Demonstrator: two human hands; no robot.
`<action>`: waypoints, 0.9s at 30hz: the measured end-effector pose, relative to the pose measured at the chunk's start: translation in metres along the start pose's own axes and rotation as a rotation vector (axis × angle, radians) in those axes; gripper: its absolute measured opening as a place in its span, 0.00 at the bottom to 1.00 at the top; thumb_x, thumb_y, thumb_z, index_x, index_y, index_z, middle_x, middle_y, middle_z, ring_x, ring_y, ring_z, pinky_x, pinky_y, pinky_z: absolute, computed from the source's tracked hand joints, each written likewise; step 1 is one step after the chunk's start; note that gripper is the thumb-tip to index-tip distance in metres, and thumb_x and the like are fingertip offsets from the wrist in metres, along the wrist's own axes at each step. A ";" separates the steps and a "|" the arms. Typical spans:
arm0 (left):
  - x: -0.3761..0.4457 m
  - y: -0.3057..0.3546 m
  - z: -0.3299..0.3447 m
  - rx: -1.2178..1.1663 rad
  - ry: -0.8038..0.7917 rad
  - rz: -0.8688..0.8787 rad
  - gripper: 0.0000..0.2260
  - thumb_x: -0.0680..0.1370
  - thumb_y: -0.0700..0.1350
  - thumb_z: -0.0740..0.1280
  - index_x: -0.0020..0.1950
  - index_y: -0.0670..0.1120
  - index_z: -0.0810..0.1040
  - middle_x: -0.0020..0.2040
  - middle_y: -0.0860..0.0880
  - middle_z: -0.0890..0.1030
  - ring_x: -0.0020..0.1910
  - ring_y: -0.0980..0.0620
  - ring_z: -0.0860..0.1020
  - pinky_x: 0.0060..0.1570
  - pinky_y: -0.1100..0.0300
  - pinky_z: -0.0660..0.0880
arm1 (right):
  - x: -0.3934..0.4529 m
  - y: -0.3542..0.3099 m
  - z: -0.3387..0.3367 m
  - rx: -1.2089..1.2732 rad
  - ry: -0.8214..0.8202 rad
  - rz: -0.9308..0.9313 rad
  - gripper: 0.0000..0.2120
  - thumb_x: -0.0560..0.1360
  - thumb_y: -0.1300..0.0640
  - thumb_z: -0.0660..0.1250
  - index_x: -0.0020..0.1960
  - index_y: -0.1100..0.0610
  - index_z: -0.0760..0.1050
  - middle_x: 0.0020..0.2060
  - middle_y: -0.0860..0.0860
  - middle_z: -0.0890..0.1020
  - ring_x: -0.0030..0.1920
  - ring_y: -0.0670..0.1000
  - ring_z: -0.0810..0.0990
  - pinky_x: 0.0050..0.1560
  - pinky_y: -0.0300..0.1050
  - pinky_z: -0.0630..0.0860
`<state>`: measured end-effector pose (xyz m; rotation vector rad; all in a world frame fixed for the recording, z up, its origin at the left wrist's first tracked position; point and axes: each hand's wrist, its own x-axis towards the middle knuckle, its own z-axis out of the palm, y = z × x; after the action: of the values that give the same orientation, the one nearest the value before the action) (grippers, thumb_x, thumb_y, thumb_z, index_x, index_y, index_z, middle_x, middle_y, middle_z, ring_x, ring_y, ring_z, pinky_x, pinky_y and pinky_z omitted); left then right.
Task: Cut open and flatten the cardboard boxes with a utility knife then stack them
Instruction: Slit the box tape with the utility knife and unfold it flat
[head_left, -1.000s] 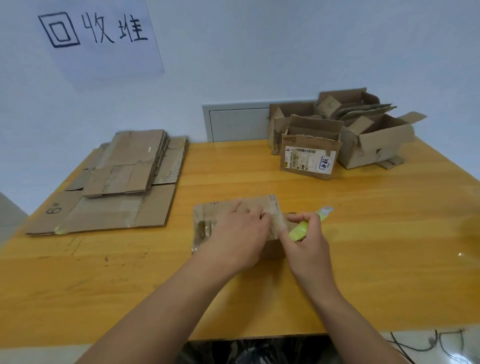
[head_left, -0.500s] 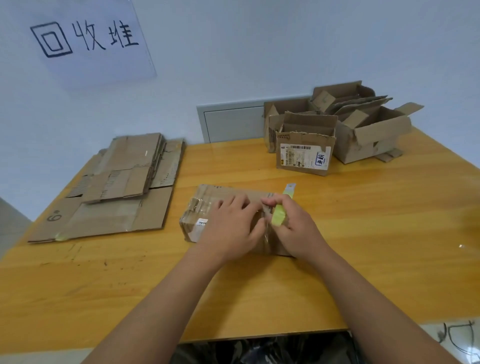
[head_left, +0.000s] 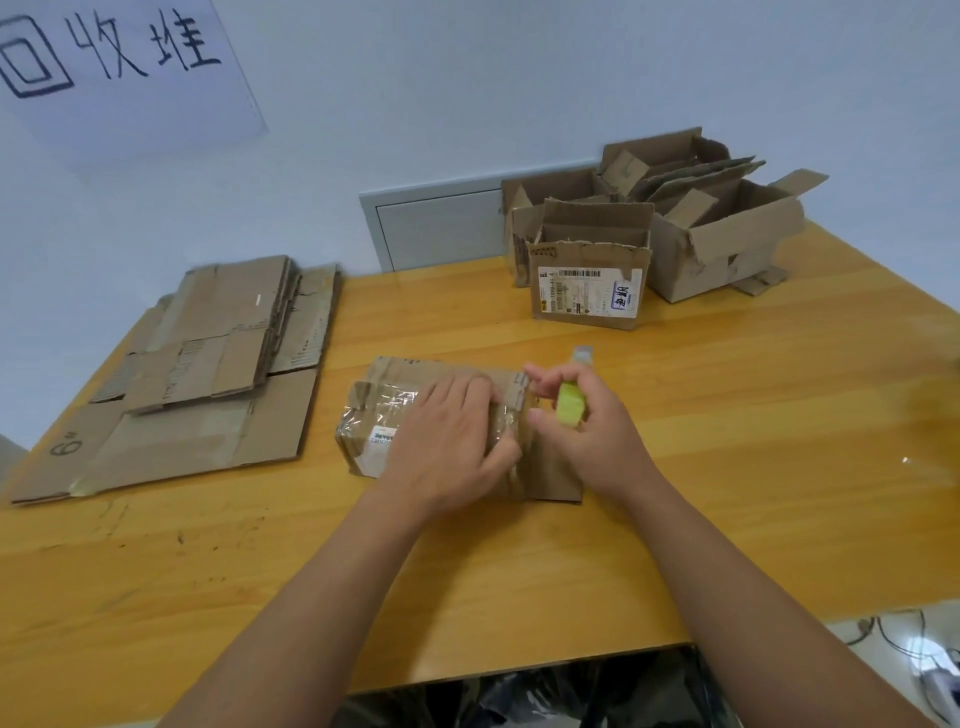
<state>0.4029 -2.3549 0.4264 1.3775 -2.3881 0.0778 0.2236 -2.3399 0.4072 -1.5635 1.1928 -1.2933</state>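
At the centre of the frame, on the yellow wooden worktop (head_left: 727, 415), lies a small taped cardboard box (head_left: 395, 410), wrapped in glossy clear tape and bearing a white label on its left end whose print is too small to read. The left hand (head_left: 447, 447) lies on top of the box with its fingers spread flat across the tape, pressing down. Just to the right, touching the box's right end, the right hand (head_left: 582, 426) is curled around a utility knife (head_left: 570, 402) with a lime-green body; its grey end sticks out above the fingers, pointing toward the top of the frame, and the blade itself cannot be seen. In the left part of the frame a stack of flattened cardboard (head_left: 197, 374) lies on the worktop, its bottom sheet marked "6" with a double tick near the lower left corner. In the upper right stands a cluster of open boxes (head_left: 727, 244); the nearest, the labelled box (head_left: 587, 291), carries a white shipping label with a barcode and a blue-framed handwritten mark that I cannot make out. At the upper left a paper sign (head_left: 130, 67) on the wall reads "回收堆".
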 end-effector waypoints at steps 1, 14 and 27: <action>-0.001 0.000 0.001 -0.005 0.021 -0.004 0.15 0.75 0.54 0.57 0.51 0.44 0.73 0.50 0.48 0.77 0.48 0.47 0.74 0.54 0.52 0.68 | -0.003 -0.002 -0.005 0.078 0.009 0.007 0.14 0.73 0.59 0.72 0.52 0.47 0.71 0.64 0.40 0.77 0.59 0.43 0.80 0.59 0.42 0.77; -0.007 0.001 0.002 -0.021 0.024 0.017 0.18 0.74 0.55 0.58 0.55 0.44 0.75 0.52 0.49 0.80 0.54 0.48 0.76 0.66 0.56 0.61 | -0.032 -0.015 -0.003 0.455 0.165 0.110 0.12 0.75 0.56 0.59 0.58 0.56 0.69 0.27 0.52 0.75 0.32 0.50 0.72 0.36 0.40 0.71; -0.004 -0.015 -0.012 -0.140 -0.182 0.058 0.37 0.68 0.75 0.60 0.64 0.48 0.70 0.66 0.52 0.74 0.63 0.55 0.70 0.61 0.62 0.61 | -0.030 -0.010 0.004 0.403 0.267 0.198 0.07 0.81 0.63 0.62 0.51 0.57 0.79 0.29 0.53 0.78 0.34 0.50 0.77 0.37 0.40 0.76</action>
<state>0.4204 -2.3567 0.4341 1.3006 -2.5274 -0.2037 0.2279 -2.3084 0.4077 -0.9834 1.1262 -1.5287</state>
